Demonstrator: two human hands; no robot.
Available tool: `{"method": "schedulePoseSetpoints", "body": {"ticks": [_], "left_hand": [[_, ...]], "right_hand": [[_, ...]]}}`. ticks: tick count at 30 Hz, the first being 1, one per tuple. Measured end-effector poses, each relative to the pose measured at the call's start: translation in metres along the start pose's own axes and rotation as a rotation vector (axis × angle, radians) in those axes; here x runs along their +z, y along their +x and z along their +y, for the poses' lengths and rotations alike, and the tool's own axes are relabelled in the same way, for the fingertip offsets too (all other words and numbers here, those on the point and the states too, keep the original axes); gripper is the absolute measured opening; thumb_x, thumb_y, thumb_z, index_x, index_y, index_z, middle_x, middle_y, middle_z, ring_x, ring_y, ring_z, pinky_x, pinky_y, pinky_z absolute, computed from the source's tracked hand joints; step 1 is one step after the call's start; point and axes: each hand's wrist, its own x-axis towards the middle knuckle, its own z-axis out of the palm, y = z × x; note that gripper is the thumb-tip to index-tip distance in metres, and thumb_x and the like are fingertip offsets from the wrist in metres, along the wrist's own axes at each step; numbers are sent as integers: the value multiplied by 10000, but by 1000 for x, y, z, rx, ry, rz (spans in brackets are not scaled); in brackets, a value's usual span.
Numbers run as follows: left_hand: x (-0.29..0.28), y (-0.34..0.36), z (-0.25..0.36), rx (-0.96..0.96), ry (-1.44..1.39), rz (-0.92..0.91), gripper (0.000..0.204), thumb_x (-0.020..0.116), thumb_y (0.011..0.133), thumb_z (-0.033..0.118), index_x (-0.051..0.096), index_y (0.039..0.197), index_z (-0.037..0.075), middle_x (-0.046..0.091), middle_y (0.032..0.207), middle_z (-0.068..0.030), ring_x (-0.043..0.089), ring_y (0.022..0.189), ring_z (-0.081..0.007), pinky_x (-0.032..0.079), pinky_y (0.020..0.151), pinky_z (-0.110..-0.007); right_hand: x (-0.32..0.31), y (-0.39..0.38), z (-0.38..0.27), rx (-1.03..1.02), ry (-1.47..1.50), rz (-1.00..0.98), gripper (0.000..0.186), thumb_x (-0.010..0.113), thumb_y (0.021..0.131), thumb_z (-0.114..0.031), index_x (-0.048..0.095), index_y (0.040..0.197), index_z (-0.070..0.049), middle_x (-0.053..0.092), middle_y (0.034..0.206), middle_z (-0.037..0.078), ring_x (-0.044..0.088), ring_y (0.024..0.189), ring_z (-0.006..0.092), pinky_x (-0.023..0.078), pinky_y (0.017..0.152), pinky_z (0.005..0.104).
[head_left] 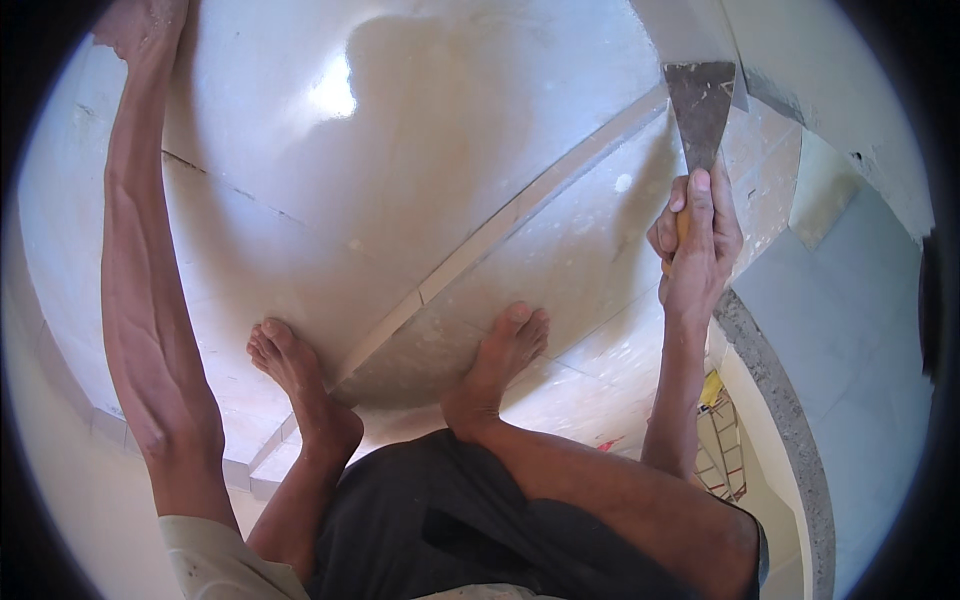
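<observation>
My right hand (700,230) is closed around the handle of a putty knife (703,110), index finger stretched along it toward the blade. The knife has a wide, dark, stained metal blade that flares at its tip and a yellowish handle, mostly covered by my fingers. Its blade points away from me, over the far end of a tiled ledge; whether it touches the surface I cannot tell. At the far left my left arm reaches out straight, and the left hand (140,30) is cut by the picture's rim, its fingers out of sight.
My bare feet stand on pale, spotted tiles (590,270) either side of a raised tile strip (470,245) running diagonally. Beyond lies a glossy tiled surface (480,120) with a bright reflection. At right a rough concrete edge (775,390) curves past a gap with a wire-like frame (722,445).
</observation>
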Motion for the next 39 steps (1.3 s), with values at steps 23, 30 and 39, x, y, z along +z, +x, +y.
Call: {"method": "schedulePoseSetpoints", "body": {"ticks": [23,30,39], "left_hand": [[125,-230,159,-225,-874,-430,558,819,921,160,617,1437,97,598,1374,-169,609,1252,-347,493,1097,-416],[132,-234,151,-103,-808,-391,576,803,937,138,598,1475,134,538,1421,-157,558,1278,-367,502,1086,-446],[133,-232,153,-136,-830,-359,586,793,952,149,577,1497,160,498,1447,-168,527,1287,-389,483,1081,-484]], "right_hand": [[22,8,24,-123,24,93,476,481,1169,-207,478,1606,-17,689,1128,2,499,728,-5,387,566,178],[26,7,23,-117,-2,100,458,484,1167,-215,504,1571,1,676,1278,64,626,1081,99,540,872,243],[21,15,25,-102,-39,83,463,473,1171,-218,500,1593,-29,699,1213,43,616,975,67,521,799,218]]}}
